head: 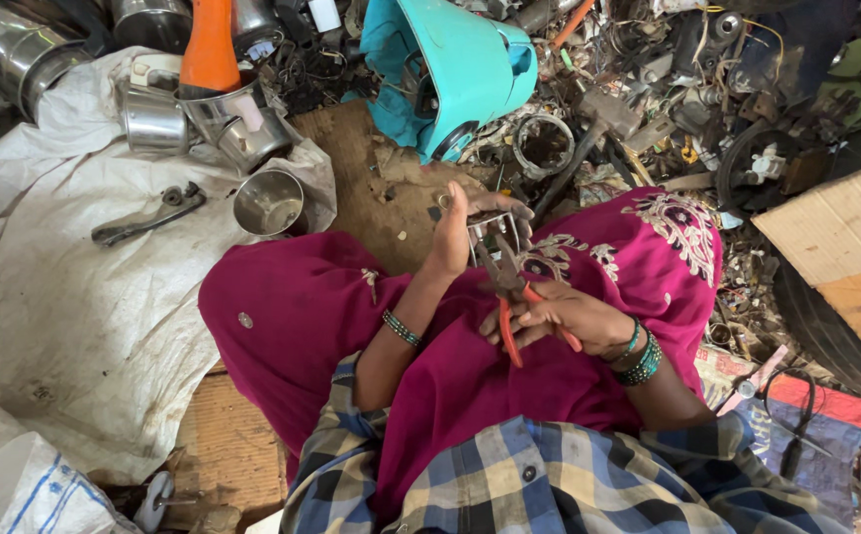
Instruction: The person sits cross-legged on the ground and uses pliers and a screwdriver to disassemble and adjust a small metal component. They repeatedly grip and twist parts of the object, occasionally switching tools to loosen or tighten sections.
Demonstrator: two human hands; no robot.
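The person wears a checked shirt [549, 485] in blue, cream and dark squares, with dark buttons and sleeves rolled above the elbow. A magenta garment [351, 307] covers the legs, with pale embroidery [682, 222] over 1 knee. The left wrist carries 1 green beaded bangle [401, 328]. The right wrist carries several stacked green bangles [640, 358].

Floor [351, 148]: bare brown patch at centre. A white sack cloth [74, 297] covers its left part, bearing steel cups [158, 121], a steel bowl [268, 203] and a dark metal lever [148, 220]. A turquoise plastic casing [460, 59] and tangled metal scrap [668, 89] lie beyond; cardboard [846, 257] at right.
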